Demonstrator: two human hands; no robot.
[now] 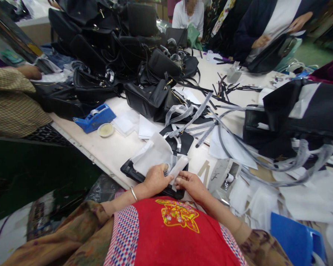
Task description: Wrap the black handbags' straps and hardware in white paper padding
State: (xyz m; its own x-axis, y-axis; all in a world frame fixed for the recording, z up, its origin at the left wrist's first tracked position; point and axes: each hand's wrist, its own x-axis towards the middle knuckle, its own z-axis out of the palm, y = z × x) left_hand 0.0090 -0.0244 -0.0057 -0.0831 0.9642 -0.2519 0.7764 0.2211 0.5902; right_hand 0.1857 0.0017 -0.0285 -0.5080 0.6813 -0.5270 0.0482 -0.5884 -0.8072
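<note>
At six o'clock, the left hand and right hand are together pinching light, limp, probably tearable white paper by its edge.

Black bags, blue tape dispenser, white paper, red apron with yellow emblem, checked sleeve.

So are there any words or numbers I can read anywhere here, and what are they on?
Nothing here can be read as words or numbers.
Red apron: a yellow picture badge, no letters to make out.
Grey card: dark marks, too blurred to read.
Blue tape dispenser: no label showing.
White paper held by the left hand and right hand: blank.
</note>
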